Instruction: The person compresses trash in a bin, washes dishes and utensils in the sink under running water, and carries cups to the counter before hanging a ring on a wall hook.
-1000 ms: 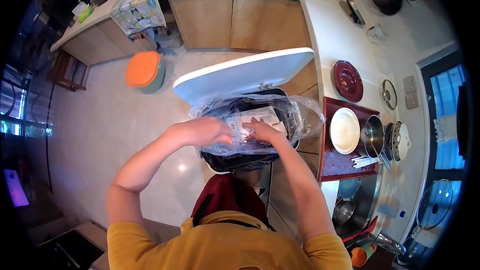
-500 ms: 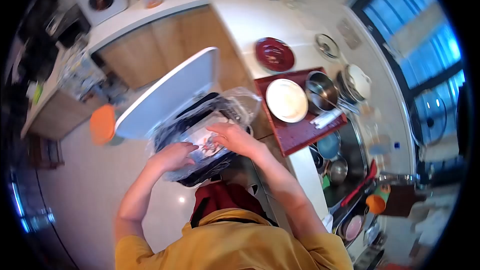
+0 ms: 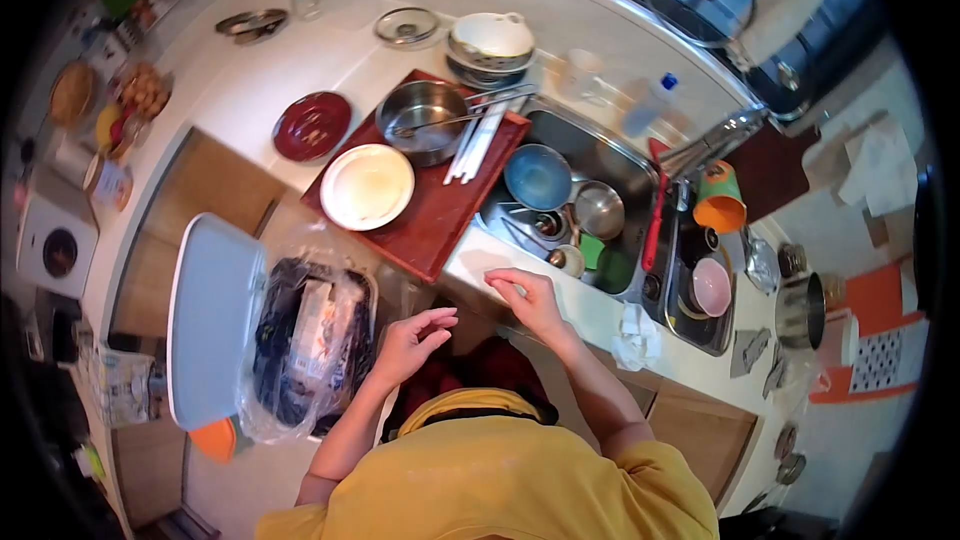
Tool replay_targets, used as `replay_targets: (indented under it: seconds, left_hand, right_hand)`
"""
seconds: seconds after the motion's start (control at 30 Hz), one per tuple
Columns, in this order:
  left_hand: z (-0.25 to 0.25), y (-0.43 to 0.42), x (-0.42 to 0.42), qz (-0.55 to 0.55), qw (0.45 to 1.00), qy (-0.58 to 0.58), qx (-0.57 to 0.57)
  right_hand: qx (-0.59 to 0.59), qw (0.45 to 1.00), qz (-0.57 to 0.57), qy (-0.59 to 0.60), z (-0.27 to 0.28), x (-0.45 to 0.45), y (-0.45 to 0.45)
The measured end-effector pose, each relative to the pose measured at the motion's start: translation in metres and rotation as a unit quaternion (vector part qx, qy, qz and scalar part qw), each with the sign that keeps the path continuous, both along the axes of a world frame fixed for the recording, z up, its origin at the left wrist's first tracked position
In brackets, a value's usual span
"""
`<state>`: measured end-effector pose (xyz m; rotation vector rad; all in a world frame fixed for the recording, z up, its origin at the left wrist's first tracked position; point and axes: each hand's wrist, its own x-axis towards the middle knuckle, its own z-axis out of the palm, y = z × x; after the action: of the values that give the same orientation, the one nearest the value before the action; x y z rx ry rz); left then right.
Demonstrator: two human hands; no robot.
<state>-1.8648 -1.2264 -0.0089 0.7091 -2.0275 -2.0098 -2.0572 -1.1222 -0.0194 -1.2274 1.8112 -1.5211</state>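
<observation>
My left hand [image 3: 412, 345] is in the air beside the lined trash bin [image 3: 376, 292], its fingers stretched out and thumb apart, with nothing in it. Near the counter edge, in front of the sink, my right hand [image 3: 532, 302] hovers with loosely bent fingers and holds nothing visible. Inside the bin, a crumpled clear and white plastic package [image 3: 322, 330] lies on the dark bag. The bin's light lid [image 3: 212, 320] stands raised on the left.
A dark red tray [image 3: 437, 240] on the counter holds a cream plate [image 3: 367, 187], a steel pot [image 3: 420, 120] and white sticks [image 3: 478, 145]. The sink [image 3: 625, 162] contains a blue bowl [image 3: 538, 177] and a small pan [image 3: 598, 210]. A crumpled tissue [image 3: 637, 338] lies at the counter's edge.
Both hands have come up out of the bin and moved right toward the sink counter. The view has turned right, and the package stays in the bin.
</observation>
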Motion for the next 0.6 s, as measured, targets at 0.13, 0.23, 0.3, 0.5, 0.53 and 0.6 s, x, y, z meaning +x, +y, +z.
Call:
replay_targets:
  seconds: [0.13,0.23,0.3,0.5,0.53,0.6]
  left_hand:
    - [0.0,0.01,-0.059,-0.053,0.998,-0.021,-0.019]
    - [-0.015,0.027,-0.104,-0.073,0.997,-0.02,0.031]
    - [-0.032,0.037,-0.137,-0.089,0.995,-0.02,-0.028]
    - [-0.075,0.055,-0.206,-0.099,0.959,0.036,-0.262]
    - [-0.083,0.056,-0.213,-0.1,0.96,0.032,-0.261]
    - [-0.092,0.056,-0.226,-0.085,0.928,0.059,-0.358]
  right_hand:
    - [0.019,0.988,-0.063,0.136,-0.004,-0.055,0.073]
    - [-0.005,0.977,-0.097,0.192,-0.012,-0.094,0.13]
    - [0.025,0.965,-0.113,0.236,-0.013,-0.112,0.169]
    - [0.241,0.9,-0.067,0.357,-0.034,-0.108,0.246]
    - [0.318,0.877,-0.048,0.357,-0.043,-0.106,0.248]
    - [0.295,0.878,-0.067,0.372,-0.054,-0.107,0.241]
